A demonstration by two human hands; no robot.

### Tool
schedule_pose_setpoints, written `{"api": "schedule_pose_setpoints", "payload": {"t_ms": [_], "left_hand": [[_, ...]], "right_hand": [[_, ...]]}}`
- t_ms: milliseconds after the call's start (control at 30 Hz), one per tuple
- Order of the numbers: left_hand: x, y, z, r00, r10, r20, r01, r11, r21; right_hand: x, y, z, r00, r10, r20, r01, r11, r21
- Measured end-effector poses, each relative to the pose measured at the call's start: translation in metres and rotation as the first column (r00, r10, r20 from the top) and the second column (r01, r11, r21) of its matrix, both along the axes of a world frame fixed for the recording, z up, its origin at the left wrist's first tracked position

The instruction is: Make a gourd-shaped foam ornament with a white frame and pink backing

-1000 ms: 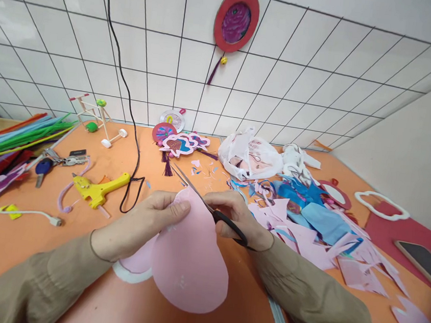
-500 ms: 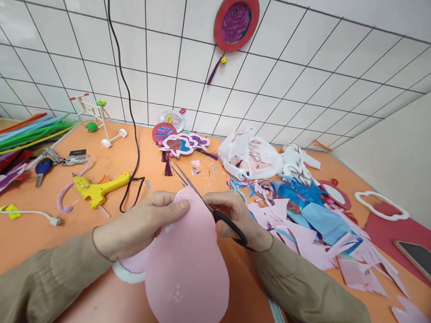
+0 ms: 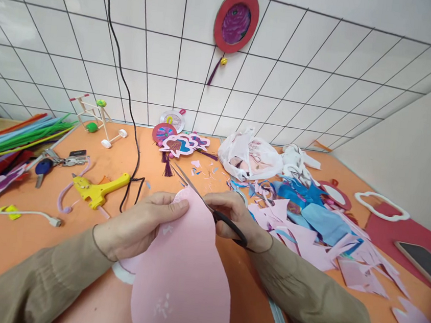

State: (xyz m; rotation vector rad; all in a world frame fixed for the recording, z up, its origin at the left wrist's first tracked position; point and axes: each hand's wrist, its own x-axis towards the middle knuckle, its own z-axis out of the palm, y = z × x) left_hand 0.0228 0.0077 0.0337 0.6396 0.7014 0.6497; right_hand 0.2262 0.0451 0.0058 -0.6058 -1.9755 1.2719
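Between and below the hands (image 3: pixel 137 222) (image 3: pixel 238 218) hangs pink paper (image 3: pixel 186 276).

Looks smooth and matt, like paper, on the large rounded pink sheet (image 3: pixel 183 281); shows as metal on the blades of the long black-handled scissors (image 3: pixel 231 228), as plastic at their handles. Appears hard and plastic on the yellow pistol-shaped glue gun (image 3: pixel 99 191), thin and crinkled on the translucent white plastic bag (image 3: pixel 252 156), glossy on the rectangular white wall tiles (image 3: pixel 161 53), creased on the khaki cloth sleeves (image 3: pixel 54 268).
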Motion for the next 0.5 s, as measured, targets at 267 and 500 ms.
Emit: {"api": "schedule_pose_setpoints", "payload": {"t_ms": [267,500], "left_hand": [[0.0026,-0.0019,-0.0005,1.000,0.020,0.019,-0.021,1.000,0.015],[0.0035,-0.0034,-0.0013,1.000,0.031,0.000,-0.031,0.999,0.025]], "right_hand": [[-0.0003,0.0004,-0.0014,1.000,0.017,-0.025,-0.017,1.000,0.014],[-0.0008,0.0003,-0.0031,1.000,0.007,-0.023,-0.006,1.000,0.030]]}}
